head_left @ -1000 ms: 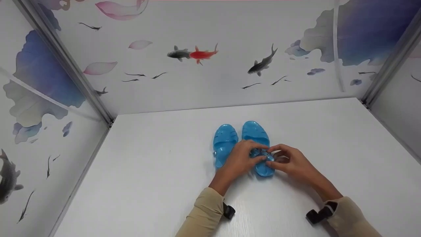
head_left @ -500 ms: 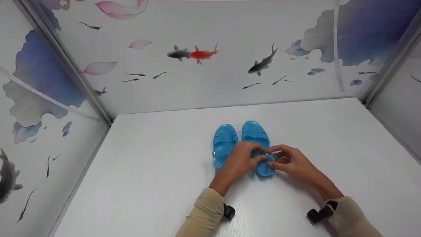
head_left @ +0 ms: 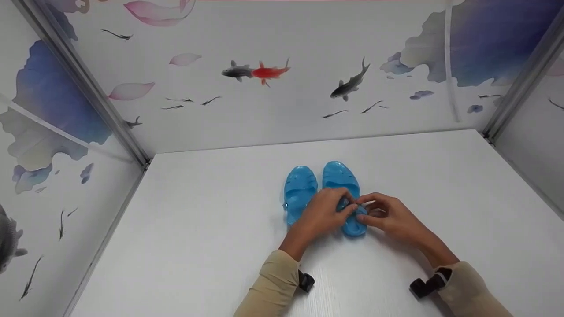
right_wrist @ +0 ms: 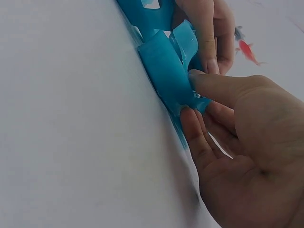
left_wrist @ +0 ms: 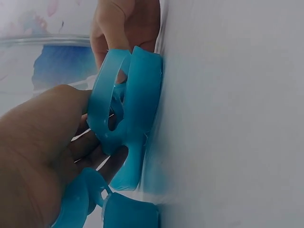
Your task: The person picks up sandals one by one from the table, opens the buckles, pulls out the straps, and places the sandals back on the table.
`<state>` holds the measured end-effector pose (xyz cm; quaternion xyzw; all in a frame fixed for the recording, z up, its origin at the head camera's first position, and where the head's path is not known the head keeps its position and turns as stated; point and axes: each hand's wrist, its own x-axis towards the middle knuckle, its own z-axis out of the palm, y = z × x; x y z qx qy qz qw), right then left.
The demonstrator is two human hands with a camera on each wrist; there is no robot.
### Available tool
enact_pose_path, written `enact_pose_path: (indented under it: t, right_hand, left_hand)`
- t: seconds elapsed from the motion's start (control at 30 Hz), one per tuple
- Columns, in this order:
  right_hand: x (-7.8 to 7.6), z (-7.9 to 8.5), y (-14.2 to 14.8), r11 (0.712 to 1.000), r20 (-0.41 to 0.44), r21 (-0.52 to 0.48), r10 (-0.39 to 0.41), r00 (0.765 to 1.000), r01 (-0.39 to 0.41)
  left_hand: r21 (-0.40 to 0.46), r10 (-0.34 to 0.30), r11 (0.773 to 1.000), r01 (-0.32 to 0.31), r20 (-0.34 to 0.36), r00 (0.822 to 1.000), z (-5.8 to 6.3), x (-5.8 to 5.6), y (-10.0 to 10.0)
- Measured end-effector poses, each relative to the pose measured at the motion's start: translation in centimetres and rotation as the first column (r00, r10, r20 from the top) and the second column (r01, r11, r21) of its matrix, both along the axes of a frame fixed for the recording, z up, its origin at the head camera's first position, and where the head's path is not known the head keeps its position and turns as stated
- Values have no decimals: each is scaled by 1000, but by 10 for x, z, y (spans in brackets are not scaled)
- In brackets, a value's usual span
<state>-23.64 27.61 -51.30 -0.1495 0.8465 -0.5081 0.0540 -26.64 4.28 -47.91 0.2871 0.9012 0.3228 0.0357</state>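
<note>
Blue sandal (head_left: 338, 174), right one of the pair, sole down on the white bench (head_left: 198, 229), toe pointing away from the person. Its mate, the left sandal (head_left: 301, 177), lies just beside it, partly covered by the left hand (head_left: 323, 212).

Both hands at the right sandal's strap (left_wrist: 100, 95). Left hand: thumb and forefinger nearly together, seemingly pinching the strap; other fingers bent in among the straps. Right hand (head_left: 392, 216): thumb and finger closed in a small pinch at the outer side, by a shiny bit that is probably the buckle (right_wrist: 197, 95).

Step in hand, my reading: working the strap at its buckle; fastening or undoing, cannot tell. Next move likely calls for the left hand to steady the strap while the right works its end at the buckle with light fingertip pressure; exact fit hidden by fingers
</note>
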Motion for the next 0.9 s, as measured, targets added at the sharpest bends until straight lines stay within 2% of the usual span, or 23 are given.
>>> enact_pose_path:
  t: [0.2, 0.33, 0.53, 0.73, 0.9]
  right_hand:
    - [0, 0, 1, 1000, -1, 3, 17, 1000, -17]
    - [0, 1, 2, 1000, -10, 5, 20, 1000, -19]
    - [0, 1, 2, 1000, -9, 11, 19, 1000, -18]
    - [-1, 2, 2, 1000, -5, 8, 6, 1000, -6]
    - [1, 4, 4, 1000, -12, 3, -23, 1000, 23]
  left_hand:
    - [-10, -36, 999, 36, -2, 999, -1, -2, -3]
    - [43, -85, 996, 84, 28, 996, -2, -6, -8]
    - [137, -172, 977, 163, 58, 983, -5, -13, -15]
    - [208, -158, 968, 141, 65, 985, -8, -15, -14]
    - [208, -145, 970, 130, 59, 988, -8, -13, -12]
